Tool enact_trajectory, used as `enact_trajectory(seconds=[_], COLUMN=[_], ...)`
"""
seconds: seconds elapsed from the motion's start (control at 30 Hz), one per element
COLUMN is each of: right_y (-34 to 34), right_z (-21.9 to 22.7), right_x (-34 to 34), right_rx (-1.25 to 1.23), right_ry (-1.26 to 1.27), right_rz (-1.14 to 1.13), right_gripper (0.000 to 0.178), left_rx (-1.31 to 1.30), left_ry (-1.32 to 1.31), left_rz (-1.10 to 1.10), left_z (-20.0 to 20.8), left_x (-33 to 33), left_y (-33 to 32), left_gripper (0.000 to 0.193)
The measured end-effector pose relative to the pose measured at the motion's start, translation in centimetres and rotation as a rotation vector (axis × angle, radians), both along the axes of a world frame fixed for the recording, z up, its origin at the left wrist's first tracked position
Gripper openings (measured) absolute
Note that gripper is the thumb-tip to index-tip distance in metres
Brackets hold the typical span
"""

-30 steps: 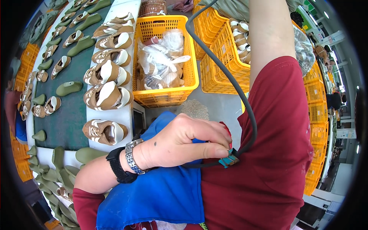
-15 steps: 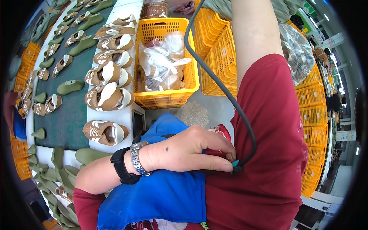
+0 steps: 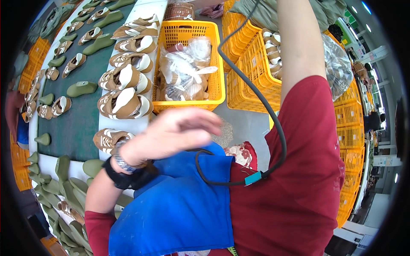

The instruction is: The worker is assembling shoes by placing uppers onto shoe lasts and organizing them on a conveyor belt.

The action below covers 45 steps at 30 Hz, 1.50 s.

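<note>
Cable [image 3: 239, 182] just below the blurred, seemingly empty left hand [image 3: 171, 134].

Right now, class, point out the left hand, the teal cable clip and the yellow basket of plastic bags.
left hand [image 3: 179, 130], head view, back of the hand.
teal cable clip [image 3: 253, 178], head view, its middle.
yellow basket [image 3: 218, 85], head view, right wall.

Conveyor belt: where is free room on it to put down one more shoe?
The dark green belt is bare between the green shoe form and the brown shoes on the white edge. That white edge is crowded. The yellow basket is full of bags.
</note>
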State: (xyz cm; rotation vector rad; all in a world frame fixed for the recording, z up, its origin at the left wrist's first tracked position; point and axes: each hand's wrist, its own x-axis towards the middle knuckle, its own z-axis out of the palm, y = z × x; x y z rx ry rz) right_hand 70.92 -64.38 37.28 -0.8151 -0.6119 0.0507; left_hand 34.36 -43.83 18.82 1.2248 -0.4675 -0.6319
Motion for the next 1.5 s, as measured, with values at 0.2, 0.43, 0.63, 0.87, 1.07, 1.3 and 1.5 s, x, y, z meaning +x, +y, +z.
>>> enact_trajectory(seconds=[0.2,0.43,0.63,0.87,1.07,1.3,1.5], right_y=[2.7,9.3,17.0,14.8,7.8,7.0,6.4], right_z=[-7.1,-10.3,-5.2,-4.0,-6.1,-6.4,-8.4], right_x=[-8.0,-5.1,-3.1,-5.7,-18.7,-28.4,-27.4], right_rx=[-1.461,-1.598,-1.489,-1.526,-1.262,-1.598,-1.401], right_ry=[-0.466,-0.766,-0.757,-0.767,-0.67,-1.166,-0.965], right_rz=[-0.135,0.041,0.059,-0.024,0.465,0.957,1.171], right_gripper=[0.023,0.02,0.023,0.027,0.022,0.043,0.035], left_rx=[0.573,0.538,0.243,0.123,0.091,0.052,0.162], left_ry=[-0.082,-0.052,-0.11,-0.114,-0.097,-0.101,-0.093], left_rz=[0.802,0.43,-0.452,-0.337,-0.05,-0.086,-0.1], left_z=[-3.5,0.0,2.6,2.4,0.6,1.1,1.5], left_x=[-4.3,-4.3,-1.4,-1.8,-2.8,-2.8,-3.2], left_y=[12.4,6.7,-2.6,-2.9,-0.6,-0.7,-1.0], left_gripper=[0.024,0.025,0.049,0.026,0.019,0.019,0.02])
